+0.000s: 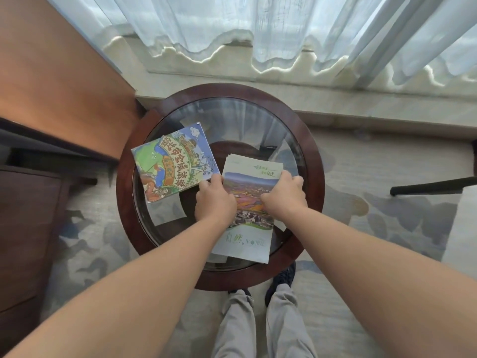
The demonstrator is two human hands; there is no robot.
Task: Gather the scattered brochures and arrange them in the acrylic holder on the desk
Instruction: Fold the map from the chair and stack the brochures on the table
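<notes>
Two kinds of brochures lie on a round glass-topped side table [313, 161]. A colourful cartoon-map brochure [173, 161], stacked on at least one more like it, lies tilted at the left. My left hand [214, 200] pinches its lower right corner. A stack of white landscape-photo brochures [249, 202] lies at the right. My right hand [285, 193] grips that stack's right edge, fingers curled over it. No acrylic holder is in view.
A wooden desk [59, 86] stands at the left, close to the table. Sheer curtains [258, 29] hang over a stone sill behind it. A dark chair leg [428, 188] reaches in from the right. My legs and shoes [258, 319] stand on patterned carpet.
</notes>
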